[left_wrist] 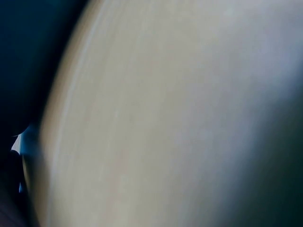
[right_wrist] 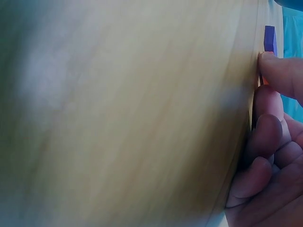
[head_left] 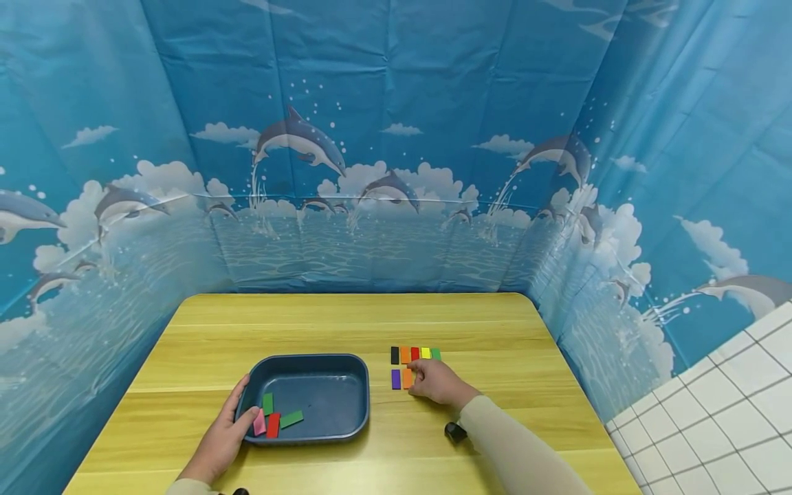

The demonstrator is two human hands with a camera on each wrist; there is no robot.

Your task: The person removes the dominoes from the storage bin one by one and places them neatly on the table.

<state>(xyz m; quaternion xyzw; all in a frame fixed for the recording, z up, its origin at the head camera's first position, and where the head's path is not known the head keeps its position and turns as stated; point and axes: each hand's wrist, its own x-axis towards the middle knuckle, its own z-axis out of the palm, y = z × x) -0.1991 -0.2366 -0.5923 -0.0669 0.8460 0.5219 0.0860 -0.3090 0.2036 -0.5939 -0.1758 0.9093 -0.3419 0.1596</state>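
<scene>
My left hand holds the left rim of a dark blue rectangular tub, with the thumb over the edge. Beside that thumb, inside the tub, lie a pink tile, a red tile and two green tiles. To the right of the tub, my right hand pinches an orange tile at the table, thumb and index finger at its ends. In the right wrist view its other fingers are curled. A purple tile lies just left of the orange one.
Behind lies a row of tiles: black, orange, red, yellow and green. The wooden table meets a dolphin-print curtain at its back. The left wrist view is mostly blurred table.
</scene>
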